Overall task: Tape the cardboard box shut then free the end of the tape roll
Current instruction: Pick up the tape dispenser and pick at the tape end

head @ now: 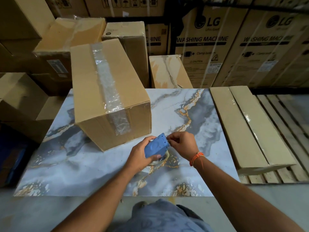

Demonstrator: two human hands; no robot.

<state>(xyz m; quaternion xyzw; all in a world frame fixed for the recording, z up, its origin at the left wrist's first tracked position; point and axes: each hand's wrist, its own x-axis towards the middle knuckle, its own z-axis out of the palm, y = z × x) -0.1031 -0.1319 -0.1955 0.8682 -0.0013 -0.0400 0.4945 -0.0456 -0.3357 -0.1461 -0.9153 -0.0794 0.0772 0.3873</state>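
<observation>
A long cardboard box (pixel 93 91) lies on the marble-patterned board (pixel 200 148), its top seam covered by a strip of clear tape (pixel 107 84) that runs down over the near end. In front of it, my left hand (pixel 140 156) grips a blue tape dispenser (pixel 156 146); the tape roll (pixel 160 160) shows partly beneath it. My right hand (pixel 182 144) is at the dispenser's far right corner, thumb and forefinger pinched together there. Whether they hold the clear tape end is too small to tell.
Stacked cardboard boxes (pixel 55 52) crowd the left and back, with large washing-machine cartons (pixel 209 44) behind. A long flat taped carton (pixel 247 126) lies on a wooden pallet (pixel 284 148) right of the board. My knee (pixel 163 216) shows at the bottom edge.
</observation>
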